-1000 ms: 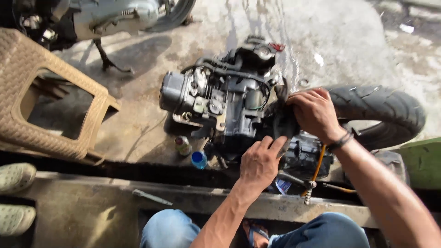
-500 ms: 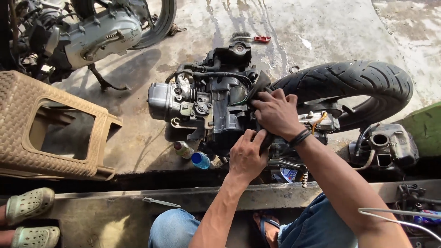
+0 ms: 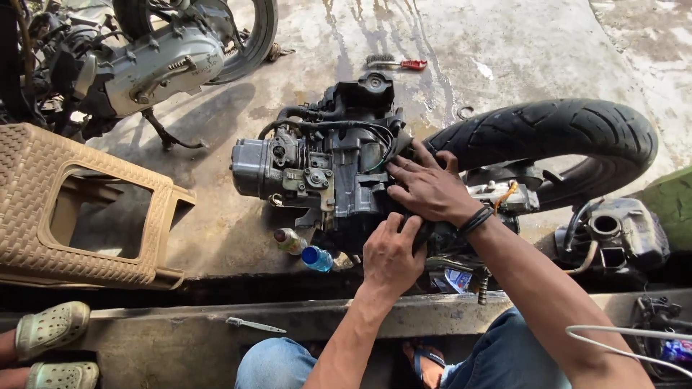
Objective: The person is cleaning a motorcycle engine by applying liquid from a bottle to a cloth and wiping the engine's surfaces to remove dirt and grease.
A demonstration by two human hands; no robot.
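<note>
A greasy scooter engine with black hoses lies on the wet concrete, joined to a rear wheel with a black tyre. My right hand, a black band on its wrist, rests flat on the engine's right side with fingers spread. Just below it, my left hand presses on the engine's dark lower casing, fingers curled over the part. Whether either hand grips a small piece is hidden. My knees in blue jeans show at the bottom.
A tan plastic stool lies on its side at left, a second scooter behind it. A red-handled brush lies beyond the engine, two small bottles beside it, a wrench on the ledge. Someone's pale clogs at bottom left.
The view has shifted down and left, so the engine sits more central. My right hand slid left along the engine and my left hand moved closer under it.
</note>
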